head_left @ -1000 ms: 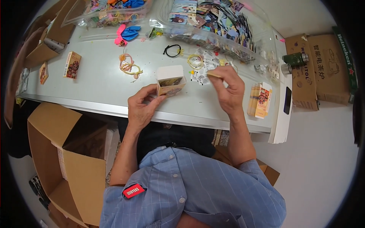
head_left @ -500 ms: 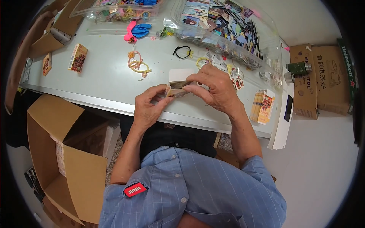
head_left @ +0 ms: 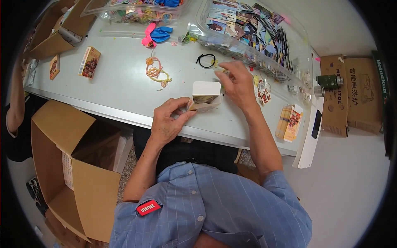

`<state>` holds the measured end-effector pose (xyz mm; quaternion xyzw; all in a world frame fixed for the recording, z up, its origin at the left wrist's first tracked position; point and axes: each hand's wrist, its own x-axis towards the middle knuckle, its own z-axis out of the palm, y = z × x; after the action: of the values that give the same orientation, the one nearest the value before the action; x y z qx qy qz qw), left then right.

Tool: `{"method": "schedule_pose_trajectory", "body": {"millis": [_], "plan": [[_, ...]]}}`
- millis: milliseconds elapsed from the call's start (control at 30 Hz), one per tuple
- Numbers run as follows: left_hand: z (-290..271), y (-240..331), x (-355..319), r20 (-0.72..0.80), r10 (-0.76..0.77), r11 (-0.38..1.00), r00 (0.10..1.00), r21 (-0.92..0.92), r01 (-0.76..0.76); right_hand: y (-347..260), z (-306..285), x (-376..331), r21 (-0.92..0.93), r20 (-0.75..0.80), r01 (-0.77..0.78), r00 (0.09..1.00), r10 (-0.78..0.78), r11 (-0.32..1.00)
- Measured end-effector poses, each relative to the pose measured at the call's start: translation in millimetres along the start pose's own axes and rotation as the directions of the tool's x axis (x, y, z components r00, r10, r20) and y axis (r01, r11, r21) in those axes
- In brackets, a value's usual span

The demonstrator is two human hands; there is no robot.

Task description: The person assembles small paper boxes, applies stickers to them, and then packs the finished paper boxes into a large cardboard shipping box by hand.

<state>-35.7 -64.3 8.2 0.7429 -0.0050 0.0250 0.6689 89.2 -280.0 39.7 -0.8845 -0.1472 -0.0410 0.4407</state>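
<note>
in the head view, we take the open box as the middle of our clock. that small printed box (head_left: pixel 208 106) stands just above the near edge of the pale table (head_left: pixel 120 70), its white flap (head_left: pixel 206 87) raised towards 12 and something dark and patterned (head_left: pixel 205 98) showing inside. our left hand (head_left: pixel 167 120) comes in from 8 o'clock, clamped on the box's left side, thumb in front along the lower edge and fingers bent behind; its forearm (head_left: pixel 142 167) slants up and to the right from the lower edge. our right hand (head_left: pixel 240 87) hangs over the table at 2 o'clock, clear of the box, wrist lightly bent, thumb and forefinger curved and apart at the tips, pointing towards 10; we cannot tell whether anything lies within the curled palm. its forearm (head_left: pixel 262 138) leans up and to the left

the black band (head_left: pixel 206 60) lies at 12, just beyond the right fingertips, and the tangled pink and yellow bands (head_left: pixel 156 71) at 10. a clear tray (head_left: pixel 248 53) full of cards (head_left: pixel 260 31) sits at 1, and a stack of printed cartons (head_left: pixel 289 123) between 3 and 4
</note>
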Motion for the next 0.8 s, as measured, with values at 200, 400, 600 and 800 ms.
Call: {"method": "schedule_pose_trajectory", "body": {"millis": [200, 400, 600, 800], "plan": [[2, 1, 2, -0.005, 0.000, 0.999, 1.000, -0.034, 0.000, 16, 24, 35, -0.327, 0.218, 0.378, 0.922, -0.321, 0.866], [0, 2, 1, -0.022, 0.014, 0.999, 1.000, -0.032, -0.015, 10, -5, 28, 0.031, 0.098, 0.152, 0.983, -0.154, 0.988], [-1, 1, 0, -0.016, 0.000, 1.000, 1.000, -0.025, -0.001, 13, -55, 1, 0.629, 0.309, -0.423, 0.906, 0.289, 0.653], [1, -1, 2, -0.003, -0.028, 0.999, 1.000, -0.042, 0.028, 19, -58, 4, 0.135, 0.347, -0.248, 0.918, 0.189, 0.959]]}}
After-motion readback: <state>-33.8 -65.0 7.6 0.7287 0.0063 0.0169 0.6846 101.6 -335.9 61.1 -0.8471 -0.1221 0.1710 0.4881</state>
